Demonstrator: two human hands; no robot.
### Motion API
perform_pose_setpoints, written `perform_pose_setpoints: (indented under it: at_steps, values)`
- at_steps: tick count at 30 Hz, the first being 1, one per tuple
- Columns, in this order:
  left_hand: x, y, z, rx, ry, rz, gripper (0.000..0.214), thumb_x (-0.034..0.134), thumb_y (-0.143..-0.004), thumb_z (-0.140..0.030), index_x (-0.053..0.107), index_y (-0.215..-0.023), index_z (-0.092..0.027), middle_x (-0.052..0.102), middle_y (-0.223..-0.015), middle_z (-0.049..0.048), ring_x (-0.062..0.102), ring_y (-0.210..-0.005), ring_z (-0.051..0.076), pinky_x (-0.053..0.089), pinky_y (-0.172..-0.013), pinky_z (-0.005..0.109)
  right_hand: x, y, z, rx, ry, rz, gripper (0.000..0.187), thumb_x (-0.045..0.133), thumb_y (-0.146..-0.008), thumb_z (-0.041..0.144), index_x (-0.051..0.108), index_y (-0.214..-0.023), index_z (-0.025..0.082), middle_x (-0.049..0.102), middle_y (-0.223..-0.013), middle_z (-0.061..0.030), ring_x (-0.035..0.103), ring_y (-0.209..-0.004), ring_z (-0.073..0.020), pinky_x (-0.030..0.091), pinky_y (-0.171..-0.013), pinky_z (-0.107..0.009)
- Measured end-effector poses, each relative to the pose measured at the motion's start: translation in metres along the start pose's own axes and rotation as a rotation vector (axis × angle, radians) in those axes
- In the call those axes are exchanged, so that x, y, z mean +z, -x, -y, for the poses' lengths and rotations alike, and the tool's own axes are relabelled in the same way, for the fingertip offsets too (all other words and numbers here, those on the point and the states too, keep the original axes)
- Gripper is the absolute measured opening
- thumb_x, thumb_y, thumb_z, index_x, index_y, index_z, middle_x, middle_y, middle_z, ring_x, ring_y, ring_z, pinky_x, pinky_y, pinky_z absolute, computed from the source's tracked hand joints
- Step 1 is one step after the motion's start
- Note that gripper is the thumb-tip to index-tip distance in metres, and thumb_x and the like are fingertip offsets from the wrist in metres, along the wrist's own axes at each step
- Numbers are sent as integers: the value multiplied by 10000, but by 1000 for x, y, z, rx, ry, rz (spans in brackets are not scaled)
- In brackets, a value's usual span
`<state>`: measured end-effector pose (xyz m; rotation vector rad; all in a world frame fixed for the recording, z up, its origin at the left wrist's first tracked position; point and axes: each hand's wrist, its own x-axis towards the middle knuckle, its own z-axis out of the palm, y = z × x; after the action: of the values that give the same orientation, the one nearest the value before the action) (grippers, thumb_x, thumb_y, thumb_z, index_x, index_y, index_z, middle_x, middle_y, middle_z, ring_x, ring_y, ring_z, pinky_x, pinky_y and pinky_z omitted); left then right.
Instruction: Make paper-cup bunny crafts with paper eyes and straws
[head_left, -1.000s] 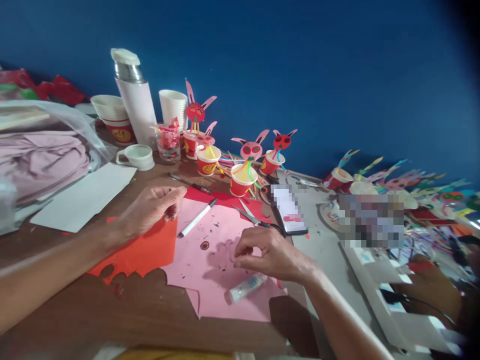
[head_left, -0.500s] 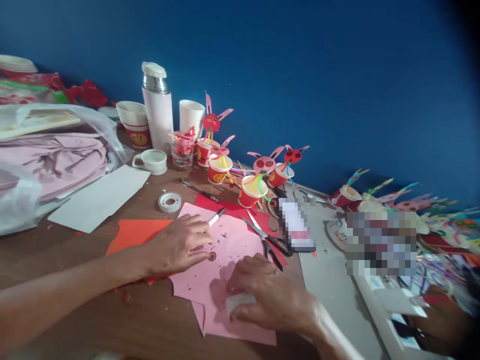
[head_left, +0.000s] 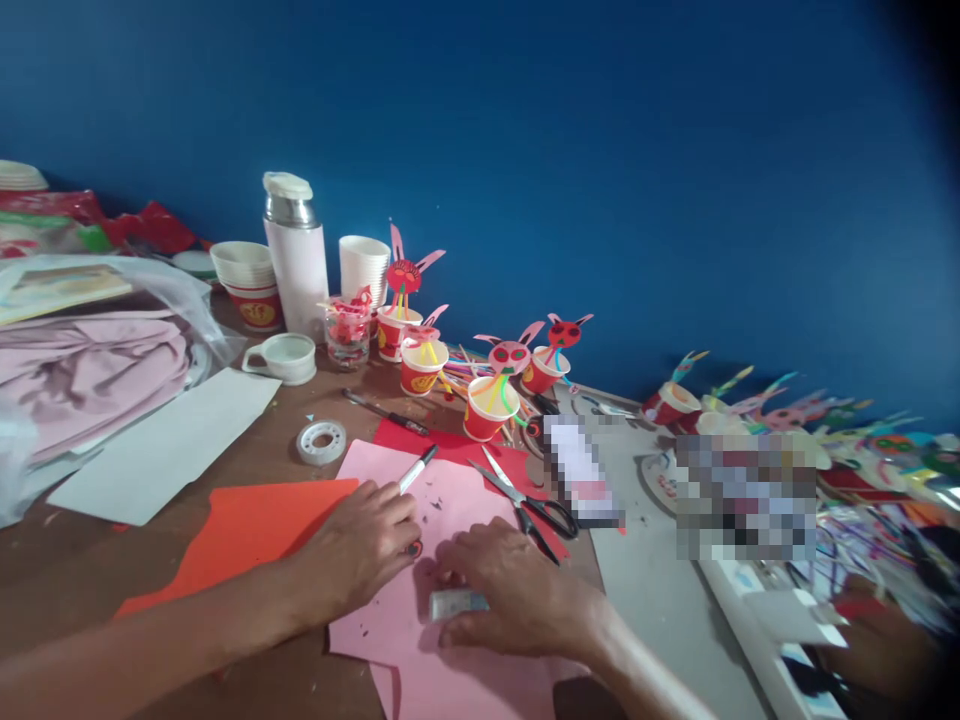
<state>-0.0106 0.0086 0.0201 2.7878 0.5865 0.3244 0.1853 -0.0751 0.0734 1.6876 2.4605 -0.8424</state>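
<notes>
My left hand rests on a pink paper sheet, its fingertips curled down onto a small round red-and-black paper piece. Close beside it, my right hand lies over the same sheet with its fingers wrapped round a small glue stick. A white marker lies just above my left hand. Black-handled scissors lie just beyond my right hand. An orange paper sheet sits under my left wrist.
A tape roll, a white flask, stacked paper cups, a mug and several red cups with rabbit faces stand behind. A white sheet and bagged pink cloth lie left. Another person's hand shows at the right.
My left hand came down from the orange sheet onto the small round piece on the pink paper, uncovering the tape roll. My right hand closed over the glue stick.
</notes>
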Motion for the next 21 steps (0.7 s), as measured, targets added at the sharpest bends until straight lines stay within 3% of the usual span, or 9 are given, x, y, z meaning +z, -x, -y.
perform_pose_setpoints:
  at_steps: [2,8,15,21]
  values:
    - [2,0,1,6,11,-7,145,479,-888,-156,611,-847,-199,584,-901,34,482,-850,208,322,-726,344,-6,-6,0,27,-1,-40,406,648,-747,512,659,-1018,210,689,-991,-77,603,-928,-267,391,-841,-373]
    - [-5,-2,-5,-2,-4,13,120,494,-861,-142,600,-889,-192,595,-930,37,493,-852,209,336,-748,354,-14,-22,-4,88,-104,-159,251,553,-842,376,676,-979,206,705,-892,-49,621,-792,-182,397,-674,-264]
    - [-9,-2,-9,-34,17,27,152,453,-893,-181,602,-915,-168,591,-925,56,495,-842,212,343,-749,360,2,-35,-5,141,-231,-253,111,591,-792,234,691,-824,199,697,-780,-2,591,-690,-124,365,-598,-209]
    - [-5,-1,-7,-1,24,-33,168,426,-906,-177,593,-891,-168,582,-900,53,488,-821,199,329,-736,347,11,-37,-5,143,-239,-286,130,584,-785,254,705,-807,211,699,-733,5,587,-656,-122,344,-564,-207]
